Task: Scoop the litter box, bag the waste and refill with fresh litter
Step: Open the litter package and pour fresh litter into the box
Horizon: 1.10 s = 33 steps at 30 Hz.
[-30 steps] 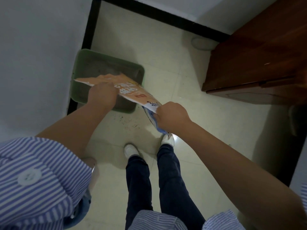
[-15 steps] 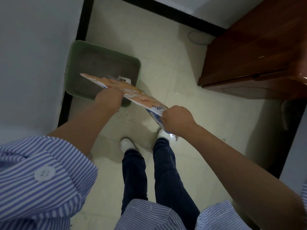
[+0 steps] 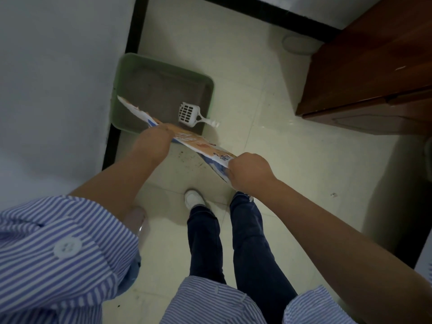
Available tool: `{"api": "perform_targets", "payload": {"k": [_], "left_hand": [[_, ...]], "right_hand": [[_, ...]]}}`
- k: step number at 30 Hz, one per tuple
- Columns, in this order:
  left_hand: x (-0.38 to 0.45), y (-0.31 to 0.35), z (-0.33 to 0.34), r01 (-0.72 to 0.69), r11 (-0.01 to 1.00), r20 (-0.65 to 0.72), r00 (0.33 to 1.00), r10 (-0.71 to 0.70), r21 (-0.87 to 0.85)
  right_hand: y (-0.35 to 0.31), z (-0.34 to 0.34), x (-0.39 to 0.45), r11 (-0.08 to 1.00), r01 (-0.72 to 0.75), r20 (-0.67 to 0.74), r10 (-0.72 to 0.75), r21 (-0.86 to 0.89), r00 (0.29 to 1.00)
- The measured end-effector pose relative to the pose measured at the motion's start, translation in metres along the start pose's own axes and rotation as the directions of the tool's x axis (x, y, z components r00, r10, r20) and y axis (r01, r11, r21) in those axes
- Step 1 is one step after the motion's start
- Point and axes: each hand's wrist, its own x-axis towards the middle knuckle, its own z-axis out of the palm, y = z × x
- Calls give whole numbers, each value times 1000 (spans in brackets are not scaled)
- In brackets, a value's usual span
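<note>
Left hand (image 3: 153, 142) grips bag (image 3: 198, 146) mid-length; right hand (image 3: 249, 173) clenches its lower end. Bag held nearly flat, mouth over near edge of box (image 3: 205, 78). Scoop (image 3: 188, 114) lies in box on grey litter, handle over rim. You look to be at refill step; next, raise right end so litter pours. Bag print orange, blue, white; writing unreadable.

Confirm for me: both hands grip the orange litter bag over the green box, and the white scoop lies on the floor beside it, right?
Not quite. The head view shows the scoop inside the green box, its handle over the rim. Both hands do grip the bag.
</note>
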Motion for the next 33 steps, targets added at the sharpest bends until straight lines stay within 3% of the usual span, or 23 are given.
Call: {"api": "perform_targets", "payload": {"k": [10,21,25,33], "left_hand": [[20,-31,-4,-52,999,-62,997,53,16],[32,4,-18,-61,994,-61,996,67,86],[34,15,-15,-44,999,-23,999,45,18],[28,17,0,-88,996,-42,995,88,0]], "right_hand": [[-19,-2,10,982,-31,6,31,184,1000],[-4,4,0,985,-12,-8,14,172,1000],[4,-2,-5,985,-13,58,3,173,998],[6,4,-15,992,15,28,-19,129,999]]}}
